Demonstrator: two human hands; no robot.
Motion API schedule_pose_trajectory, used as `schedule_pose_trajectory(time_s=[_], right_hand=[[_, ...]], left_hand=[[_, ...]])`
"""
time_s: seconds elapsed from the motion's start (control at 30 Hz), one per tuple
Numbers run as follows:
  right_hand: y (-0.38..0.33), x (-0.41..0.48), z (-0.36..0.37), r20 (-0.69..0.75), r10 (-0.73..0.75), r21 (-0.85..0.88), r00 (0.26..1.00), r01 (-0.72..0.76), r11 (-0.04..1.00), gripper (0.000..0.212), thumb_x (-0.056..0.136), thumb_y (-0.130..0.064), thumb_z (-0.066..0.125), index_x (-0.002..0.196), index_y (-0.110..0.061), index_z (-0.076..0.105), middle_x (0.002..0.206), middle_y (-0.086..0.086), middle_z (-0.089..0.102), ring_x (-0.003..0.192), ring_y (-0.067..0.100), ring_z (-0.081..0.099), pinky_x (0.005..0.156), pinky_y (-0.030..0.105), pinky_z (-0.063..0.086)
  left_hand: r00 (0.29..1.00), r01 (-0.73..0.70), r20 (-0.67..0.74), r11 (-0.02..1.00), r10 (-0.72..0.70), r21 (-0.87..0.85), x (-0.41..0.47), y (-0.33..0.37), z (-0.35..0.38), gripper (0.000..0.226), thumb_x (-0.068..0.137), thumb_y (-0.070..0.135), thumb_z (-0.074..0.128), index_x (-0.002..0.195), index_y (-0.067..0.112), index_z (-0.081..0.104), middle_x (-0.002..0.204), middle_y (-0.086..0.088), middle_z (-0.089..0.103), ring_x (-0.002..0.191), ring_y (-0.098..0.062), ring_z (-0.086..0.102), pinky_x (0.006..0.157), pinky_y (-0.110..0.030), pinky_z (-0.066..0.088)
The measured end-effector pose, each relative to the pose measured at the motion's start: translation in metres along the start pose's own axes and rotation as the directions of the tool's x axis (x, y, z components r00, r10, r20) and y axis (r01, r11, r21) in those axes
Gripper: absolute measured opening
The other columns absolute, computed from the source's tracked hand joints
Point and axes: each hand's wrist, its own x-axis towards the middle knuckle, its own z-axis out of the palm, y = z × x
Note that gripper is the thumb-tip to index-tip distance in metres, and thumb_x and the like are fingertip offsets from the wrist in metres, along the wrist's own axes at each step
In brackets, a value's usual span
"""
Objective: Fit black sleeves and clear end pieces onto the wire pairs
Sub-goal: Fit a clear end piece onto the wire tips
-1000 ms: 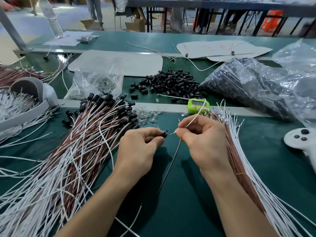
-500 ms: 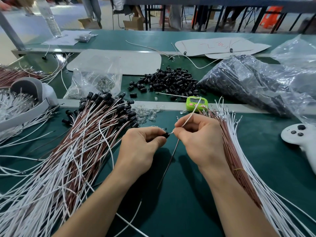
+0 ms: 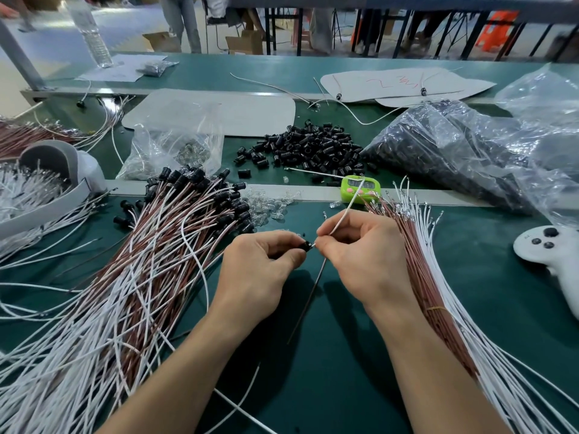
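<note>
Left hand (image 3: 260, 270): fingers curled, with thumb and fingertips pinching one black sleeve (image 3: 304, 245) above the surface (image 3: 344, 371), at centre of view.
Right hand (image 3: 360, 255): pinches the white wire (image 3: 341, 214) just behind its tip. The tip sits at the sleeve mouth; how far it has entered cannot be told.
Spacing of hands: close together, fingertips almost touching across the sleeve.
Brown wire (image 3: 308, 299): runs down from under the right hand toward the surface; probably the partner in the pair.
Sleeve handling: judged light, rigid, small and smooth, so liable to roll or slip. Grip across the barrel and leave the bore clear.
Wire handling: judged thin, flexible and springy; likely to buckle if pushed from far back. Hold near the tip and feed straight.
Clear end pieces (image 3: 269, 205): loose heap just beyond the left hand. Judged tiny and slippery; pick singly by the sides.
Loose sleeves (image 3: 313, 145): heap further back, well apart from the hands.
Finished bundle (image 3: 141, 261): to the left, sleeved ends pointing away from the person.
Unfitted bundle (image 3: 423, 261): to the right, beside the right wrist.
</note>
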Motion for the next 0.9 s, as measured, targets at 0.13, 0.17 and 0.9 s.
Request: schedule_pose_trajectory(time_s=[0.13, 0.17, 0.9], right_hand=[[-0.0014, 0.0005, -0.0015, -0.017, 0.021, 0.024, 1.000, -0.021, 0.999, 0.028, 0.075, -0.010, 0.082, 0.078, -0.036, 0.074, 0.065, -0.015, 0.073, 0.060, 0.002, 0.069, 0.060, 0.020, 0.052], [-0.0017, 0.0003, -0.0011, -0.012, 0.020, 0.019, 1.000, -0.020, 1.000, 0.028, 0.075, -0.010, 0.082, 0.079, -0.037, 0.074, 0.065, -0.015, 0.073, 0.060, 0.002, 0.070, 0.060, 0.020, 0.052], [-0.0002, 0.0042, -0.0029, -0.035, 0.118, 0.161, 0.992, -0.111, 0.981, 0.024, 0.070, -0.007, 0.077, 0.075, -0.030, 0.076, 0.062, -0.004, 0.071, 0.058, 0.008, 0.065, 0.062, 0.029, 0.054]], left_hand=[[1.000, -0.009, 0.004, 1.000, 0.009, 0.008, -0.0013, 0.0023, -0.0010, 0.031, 0.084, 0.007, 0.081, 0.075, 0.036, 0.076, 0.077, 0.021, 0.076, 0.076, 0.004, 0.073, 0.072, -0.006, 0.050], [1.000, -0.010, 0.006, 1.000, 0.010, 0.012, -0.0016, 0.0027, -0.0011, 0.031, 0.084, 0.007, 0.081, 0.076, 0.036, 0.076, 0.076, 0.021, 0.076, 0.076, 0.004, 0.073, 0.071, -0.006, 0.050], [0.999, 0.004, -0.039, 0.998, -0.002, 0.059, -0.0023, 0.0005, -0.0006, 0.024, 0.082, 0.015, 0.083, 0.079, 0.038, 0.079, 0.077, 0.023, 0.076, 0.076, 0.004, 0.072, 0.072, -0.010, 0.053]])
